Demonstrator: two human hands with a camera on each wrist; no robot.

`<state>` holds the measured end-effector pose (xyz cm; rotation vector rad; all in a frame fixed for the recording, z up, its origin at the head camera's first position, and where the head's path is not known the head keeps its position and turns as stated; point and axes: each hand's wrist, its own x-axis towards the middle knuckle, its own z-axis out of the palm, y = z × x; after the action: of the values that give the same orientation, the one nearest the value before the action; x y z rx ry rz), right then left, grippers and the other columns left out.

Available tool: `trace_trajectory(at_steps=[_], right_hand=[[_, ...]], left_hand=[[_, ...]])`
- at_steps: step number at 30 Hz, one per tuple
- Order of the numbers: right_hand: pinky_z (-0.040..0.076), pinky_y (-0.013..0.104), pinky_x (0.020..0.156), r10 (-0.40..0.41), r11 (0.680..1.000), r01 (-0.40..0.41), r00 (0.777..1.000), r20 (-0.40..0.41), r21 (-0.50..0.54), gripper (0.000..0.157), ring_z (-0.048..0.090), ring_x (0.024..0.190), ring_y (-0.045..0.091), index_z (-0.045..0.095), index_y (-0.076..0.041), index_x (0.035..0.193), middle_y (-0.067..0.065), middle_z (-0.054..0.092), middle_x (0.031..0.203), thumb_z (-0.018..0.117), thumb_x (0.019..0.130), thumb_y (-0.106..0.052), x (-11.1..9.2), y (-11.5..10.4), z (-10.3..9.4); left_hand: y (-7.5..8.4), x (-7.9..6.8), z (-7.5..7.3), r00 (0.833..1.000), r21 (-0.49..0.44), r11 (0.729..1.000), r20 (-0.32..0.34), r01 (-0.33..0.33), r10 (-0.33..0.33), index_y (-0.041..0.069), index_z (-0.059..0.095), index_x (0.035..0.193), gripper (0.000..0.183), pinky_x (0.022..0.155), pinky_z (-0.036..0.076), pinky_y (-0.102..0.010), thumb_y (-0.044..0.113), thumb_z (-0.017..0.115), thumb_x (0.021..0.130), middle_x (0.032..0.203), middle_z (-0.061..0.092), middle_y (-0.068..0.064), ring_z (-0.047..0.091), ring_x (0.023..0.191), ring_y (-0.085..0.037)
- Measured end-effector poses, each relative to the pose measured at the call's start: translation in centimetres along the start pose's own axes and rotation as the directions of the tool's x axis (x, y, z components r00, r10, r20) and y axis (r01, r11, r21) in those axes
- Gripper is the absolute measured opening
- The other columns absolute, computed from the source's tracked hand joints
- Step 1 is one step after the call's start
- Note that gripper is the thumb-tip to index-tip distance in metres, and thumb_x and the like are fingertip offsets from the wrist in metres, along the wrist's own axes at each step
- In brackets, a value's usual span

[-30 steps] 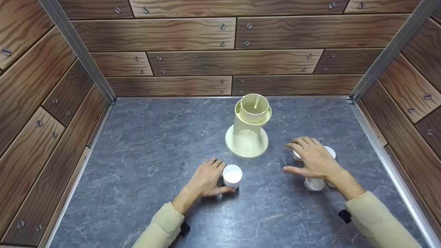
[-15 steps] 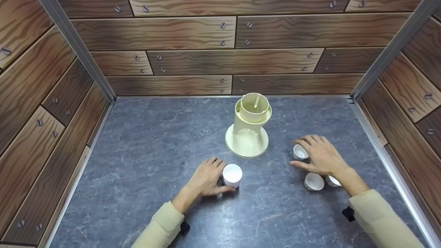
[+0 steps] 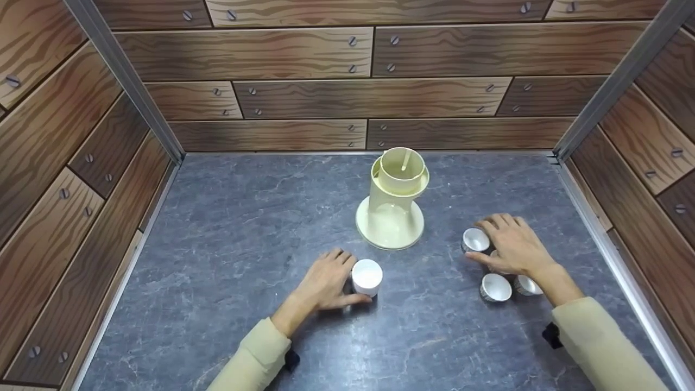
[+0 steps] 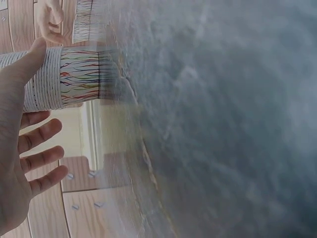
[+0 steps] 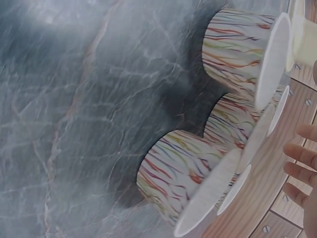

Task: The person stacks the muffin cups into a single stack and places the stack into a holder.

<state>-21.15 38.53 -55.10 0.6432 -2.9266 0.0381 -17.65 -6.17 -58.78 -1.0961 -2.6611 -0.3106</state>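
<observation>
In the head view my left hand [image 3: 328,282] is around a white stack of nested paper cups [image 3: 367,276], near the middle of the table. In the left wrist view the cup stack [image 4: 74,79] shows ridged white rims and coloured wavy lines, with the thumb on one side and the fingers spread on the other. My right hand [image 3: 513,247] hovers over single paper cups with the same lines, its thumb and fingers spread beside one cup [image 3: 475,240]. In the right wrist view its fingers [image 5: 299,163] look apart from the cups. Another cup is partly hidden under that hand.
A cream plastic stand [image 3: 392,217] with a round base and a short open tube on top stands behind the hands. Two more cups, a near one [image 3: 495,288] and its neighbour [image 3: 526,285], stand by the right wrist. Wood-patterned walls [image 3: 298,98] border the table.
My right hand has moved right over the cups, uncovering the leftmost cup and those near the wrist. My left hand and the cup stack have stayed in place.
</observation>
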Motion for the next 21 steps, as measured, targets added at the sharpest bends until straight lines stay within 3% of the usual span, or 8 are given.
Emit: trace_trajectory(at_steps=[13, 21], right_hand=[[0.044, 0.064, 0.105, 0.019, 1.000, -0.018, 0.998, 0.054, -0.022, 0.085, 0.057, 0.129, 0.044, 0.062, -0.008, 0.143, 0.022, 0.063, 0.138, 0.063, 0.091, -0.075, 0.12, 0.57, 0.65], [0.043, 0.065, 0.107, 0.024, 1.000, -0.023, 0.997, 0.070, -0.022, 0.083, 0.056, 0.129, 0.045, 0.062, -0.008, 0.143, 0.023, 0.062, 0.138, 0.065, 0.091, -0.072, 0.40, 0.77, 0.79]], left_hand=[[0.05, 0.02, 0.09, 1.000, -0.001, 1.000, 0.004, 0.009, -0.009, 0.015, 0.062, 0.122, 0.078, 0.094, 0.058, -0.040, 0.080, 0.070, 0.081, 0.117, 0.070, -0.003, 0.064, 0.109, -0.021], [0.08, 0.02, -0.03, 1.000, -0.006, 1.000, 0.004, 0.007, -0.007, 0.015, 0.061, 0.122, 0.078, 0.095, 0.058, -0.040, 0.081, 0.069, 0.081, 0.117, 0.070, -0.003, 0.063, 0.109, -0.021]])
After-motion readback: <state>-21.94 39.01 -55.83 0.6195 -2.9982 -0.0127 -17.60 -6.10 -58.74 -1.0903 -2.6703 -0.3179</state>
